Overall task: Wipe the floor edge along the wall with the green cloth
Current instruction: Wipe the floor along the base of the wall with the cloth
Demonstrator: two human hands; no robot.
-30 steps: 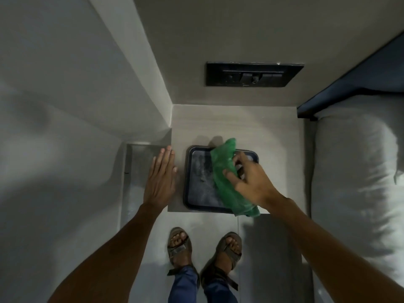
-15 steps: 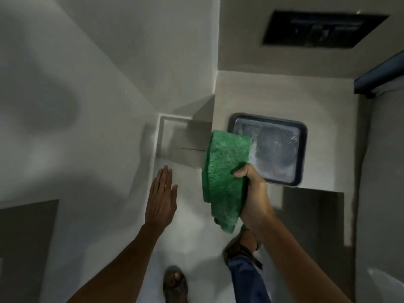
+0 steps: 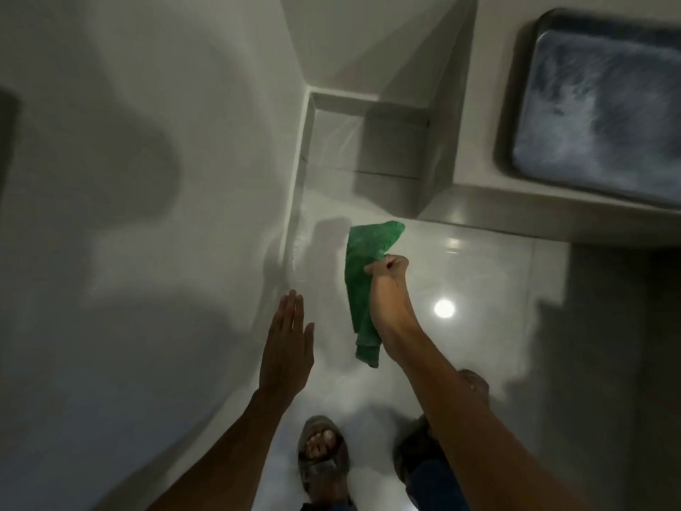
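Note:
My right hand (image 3: 387, 289) is shut on the green cloth (image 3: 363, 274), which hangs folded above the glossy white floor (image 3: 460, 289), its top corner sticking up and its lower end dangling below my wrist. The floor edge (image 3: 293, 230) runs along the white wall (image 3: 147, 215) just left of the cloth, a short gap away. My left hand (image 3: 287, 344) is flat and open, fingers together, hovering close beside the wall's base, holding nothing.
A low beige side table (image 3: 479, 193) stands at the right with a dark tray (image 3: 516, 105) on it. A recessed corner (image 3: 331, 116) lies behind. My sandalled feet (image 3: 324, 455) stand on the floor below. A ceiling light reflects on the tile (image 3: 444, 308).
I lifted the cloth off the tray and carried it left and down over the floor. The view swung toward the wall and moved lower. My left hand came off the table beside the wall.

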